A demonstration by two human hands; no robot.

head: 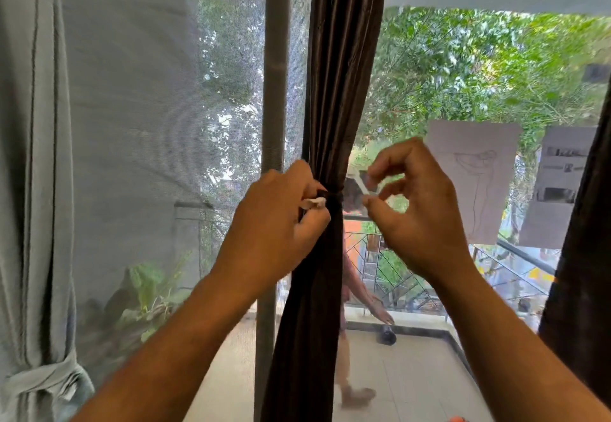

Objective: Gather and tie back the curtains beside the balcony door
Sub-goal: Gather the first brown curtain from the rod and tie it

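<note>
A dark brown curtain (340,74) hangs in the middle of the view, bunched into a narrow waist at hand height. A thin white tie strip (359,185) is wrapped around that waist. My left hand (281,220) pinches one white end of the strip against the left side of the bunch. My right hand (416,210) holds the other end between thumb and fingers, just right of the curtain. The part of the strip behind the fabric is hidden.
A grey curtain (33,190) at the far left is tied with a grey knot (43,378). A mesh screen (139,124) and a grey door post (274,91) stand left of centre. Two paper sheets (472,177) stick to the glass. Another dark curtain (585,256) hangs at right.
</note>
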